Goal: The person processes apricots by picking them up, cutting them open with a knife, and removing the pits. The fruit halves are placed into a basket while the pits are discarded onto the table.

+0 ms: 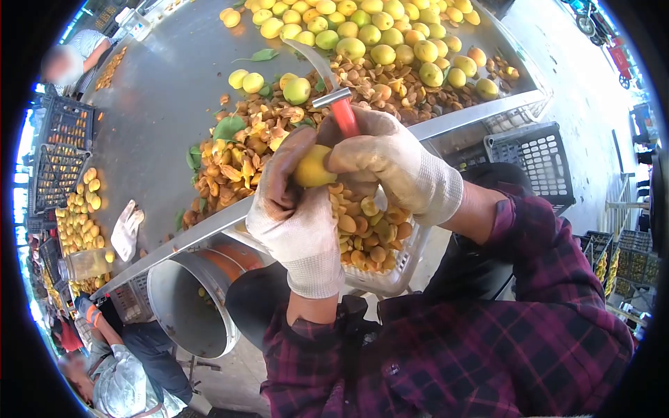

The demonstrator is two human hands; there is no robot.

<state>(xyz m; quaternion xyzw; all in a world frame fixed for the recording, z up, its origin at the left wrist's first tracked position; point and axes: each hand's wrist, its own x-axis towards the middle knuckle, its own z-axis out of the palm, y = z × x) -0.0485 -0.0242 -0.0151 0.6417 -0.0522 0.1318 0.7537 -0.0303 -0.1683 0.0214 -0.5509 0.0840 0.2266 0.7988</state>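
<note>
My left hand (296, 223), in a soiled white work glove, is closed around a yellow apricot (313, 168). My right hand (394, 157), gloved likewise, grips the red handle of a curved knife (344, 115), its hooked blade pointing up and away over the table. The right fingers also press against the apricot's side. Directly below both hands, apricot halves (376, 240) fill a white plastic crate (390, 284). Just beyond them, brown pits and scraps (240, 164) are heaped along the metal table's edge.
Whole yellow-green apricots (390, 31) pile at the far side of the metal table (160, 90). A white bucket (185, 306) lies tipped at lower left; a black crate (536, 160) stands at right. Other people (129, 380) sit at left, near a crumpled white glove (127, 230).
</note>
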